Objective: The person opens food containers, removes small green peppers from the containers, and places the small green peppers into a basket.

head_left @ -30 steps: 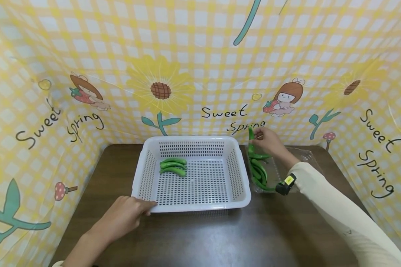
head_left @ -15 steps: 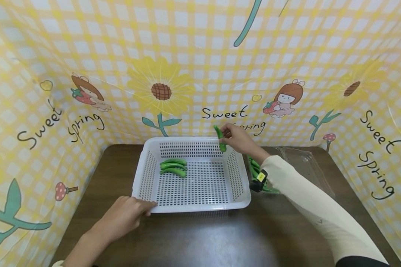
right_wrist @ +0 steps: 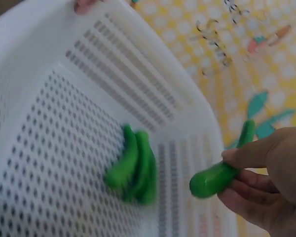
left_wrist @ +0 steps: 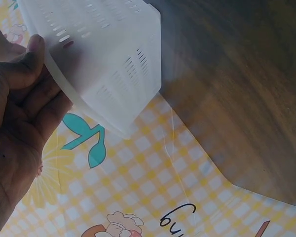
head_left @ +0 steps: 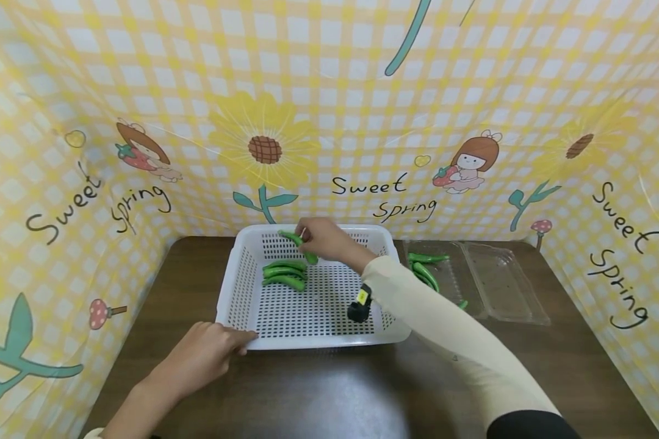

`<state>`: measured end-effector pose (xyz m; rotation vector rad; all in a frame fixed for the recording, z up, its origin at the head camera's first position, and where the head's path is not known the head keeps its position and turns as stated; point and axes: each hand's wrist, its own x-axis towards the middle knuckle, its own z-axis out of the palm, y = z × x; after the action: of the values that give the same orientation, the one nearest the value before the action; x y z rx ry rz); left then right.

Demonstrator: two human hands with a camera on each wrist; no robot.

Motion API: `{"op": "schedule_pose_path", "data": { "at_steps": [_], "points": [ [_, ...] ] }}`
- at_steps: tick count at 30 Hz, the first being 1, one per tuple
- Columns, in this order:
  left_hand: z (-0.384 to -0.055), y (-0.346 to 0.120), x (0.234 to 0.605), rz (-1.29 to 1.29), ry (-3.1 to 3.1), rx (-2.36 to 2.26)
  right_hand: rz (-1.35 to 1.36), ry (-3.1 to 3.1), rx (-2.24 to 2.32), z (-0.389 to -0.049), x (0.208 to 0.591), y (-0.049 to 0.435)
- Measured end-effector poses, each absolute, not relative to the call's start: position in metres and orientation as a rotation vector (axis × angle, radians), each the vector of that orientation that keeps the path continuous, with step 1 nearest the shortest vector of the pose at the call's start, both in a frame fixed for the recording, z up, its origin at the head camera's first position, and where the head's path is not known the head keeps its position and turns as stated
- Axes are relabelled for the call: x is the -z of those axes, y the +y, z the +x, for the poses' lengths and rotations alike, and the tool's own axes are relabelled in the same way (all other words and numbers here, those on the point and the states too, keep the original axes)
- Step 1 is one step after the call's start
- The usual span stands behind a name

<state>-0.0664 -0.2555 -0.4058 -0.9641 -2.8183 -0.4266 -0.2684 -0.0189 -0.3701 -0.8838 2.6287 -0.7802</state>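
Observation:
My right hand (head_left: 326, 239) pinches a green chili pepper (right_wrist: 212, 181) between thumb and fingers, over the back left part of a white perforated plastic basket (head_left: 318, 341). Just below the held pepper, several green peppers (head_left: 285, 282) lie side by side on the basket floor; they show blurred in the right wrist view. At the near left corner, my left hand (head_left: 205, 352) grips the basket rim, its thumb (left_wrist: 33, 54) over the edge and the other fingers against the outside.
Right of the basket lies a clear plastic clamshell box with its lid (head_left: 507, 283) folded open. More green peppers (head_left: 428, 258) lie in it, partly hidden by my right sleeve (head_left: 445, 317). A yellow checked cloth (head_left: 329, 122) walls the dark wooden table (head_left: 307, 396) at the back and sides.
My right hand lifted a pepper from the clear box and carried it left across the basket's back rim to above the peppers inside. The left hand and basket stayed put.

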Motion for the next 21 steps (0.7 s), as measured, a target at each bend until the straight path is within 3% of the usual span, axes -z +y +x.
{"op": "schedule_pose_path", "data": {
  "at_steps": [8, 15, 21],
  "points": [
    [-0.066, -0.257, 0.404, -0.944, -2.856, 0.443, -0.975, 2.564, 0.538, -0.252, 0.391, -0.062],
    [-0.067, -0.254, 0.405, -0.947, -2.846, 0.449, -0.843, 2.539, 0.412, -0.249, 0.418, -0.068],
    [-0.065, -0.256, 0.405, -0.941, -2.836, 0.444, -0.935, 2.556, 0.303, -0.243, 0.432, -0.076]
  ]
}}
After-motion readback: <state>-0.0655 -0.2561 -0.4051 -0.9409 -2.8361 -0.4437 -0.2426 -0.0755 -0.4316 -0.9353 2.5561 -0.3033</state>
